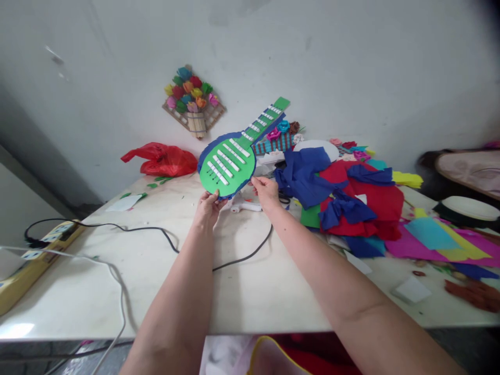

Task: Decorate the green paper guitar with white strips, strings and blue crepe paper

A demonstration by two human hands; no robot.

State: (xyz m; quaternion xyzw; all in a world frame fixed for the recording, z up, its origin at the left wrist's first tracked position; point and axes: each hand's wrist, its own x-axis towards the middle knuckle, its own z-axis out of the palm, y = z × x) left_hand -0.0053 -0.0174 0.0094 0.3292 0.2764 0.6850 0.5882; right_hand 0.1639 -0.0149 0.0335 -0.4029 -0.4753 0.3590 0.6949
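A green paper guitar (219, 179) with a dark blue edge and white strips across its body and neck is held up over the table, its neck pointing to the upper right. My left hand (211, 204) pinches the lower rim of its round body, thumb on the front. On the body's lower right edge, my right hand (266, 190) has its fingers closed. Behind the guitar, below its body, a white glue gun (246, 207) lies partly hidden on the table.
Blue crepe paper (307, 174) and red crepe paper (385, 203) are heaped at right. A red plastic bag (167, 160) sits at back left. A power strip (47, 250) with cords lies along the left edge. A paper flower basket (196, 124) leans on the wall.
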